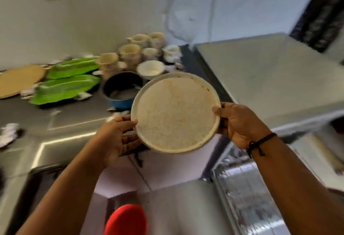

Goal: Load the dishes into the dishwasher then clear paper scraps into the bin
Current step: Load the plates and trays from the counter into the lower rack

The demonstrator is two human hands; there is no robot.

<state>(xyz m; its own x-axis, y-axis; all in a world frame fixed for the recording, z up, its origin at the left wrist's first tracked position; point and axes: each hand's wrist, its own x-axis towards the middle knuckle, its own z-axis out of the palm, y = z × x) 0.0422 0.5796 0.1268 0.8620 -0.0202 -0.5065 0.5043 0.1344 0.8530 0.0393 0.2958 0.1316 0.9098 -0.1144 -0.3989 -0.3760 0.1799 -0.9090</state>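
Plate (176, 112) up in the air at the middle of the view, carried between both hands, off the table (55, 123) and over the gap of floor before the big steel cabinet (270, 78) on the right. Probably the dishwasher, that cabinet, so probably held this way for the travel towards it; cannot say for sure. Below it, something like a shiny wire rack (242, 188), too blurred to read.

Steel table on the left, loaded with the dishes not yet moved: two green leaf-shaped trays (65, 87) just beside a tan round plate (18, 80), a blue pot (121, 89) behind the carried plate, a white bowl (150, 68), a group of pale cups (128, 50) against the wall. White paper scraps (8, 132) lying among them and near the table edge, not yet cleared.

Left hand (115, 137) at the left rim, thumb on top and fingers curled beneath. Right hand (240, 123) at the opposite rim, gripping the same way, with a black band (260, 141) on the wrist. Two opposite grips, likely for keeping the wide plate level and steady.

Round, flat, cream-coloured, with a low raised rim. Face turned up to the camera, tilted a little. Dull, speckled surface with faint orange-brown stains and small dark marks near the upper right rim, so judged as dirty.
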